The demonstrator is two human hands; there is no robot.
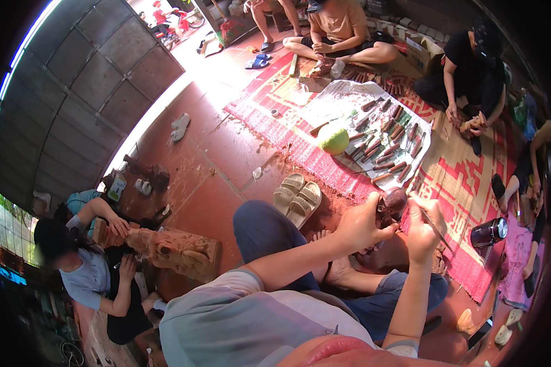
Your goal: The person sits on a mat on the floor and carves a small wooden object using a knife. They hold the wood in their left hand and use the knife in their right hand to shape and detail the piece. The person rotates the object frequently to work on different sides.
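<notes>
Crossed in front of me are my legs in blue trousers, and above them my left hand (pixel 362 224) is closed round a small dark brown carved wooden piece (pixel 395 200). Part of that piece lies hidden behind the fingers. Close on its right, my right hand (pixel 425 227) grips a thin carving tool (pixel 438 230), whose shaft slants down to the right past the hand. The tool's working tip is too small to make out against the wood. Many wooden-handled carving tools (pixel 382 144) lie spread on a white sheet (pixel 330 101) beyond my hands.
A round green fruit (pixel 333 139) sits at the sheet's near edge, on the red patterned mat (pixel 465 241). Beige sandals (pixel 299 199) rest beside my knee. One person (pixel 92 263) works at a large wood carving (pixel 177 249) on the left; others sit across the mat. A black cylinder (pixel 488 233) stands right.
</notes>
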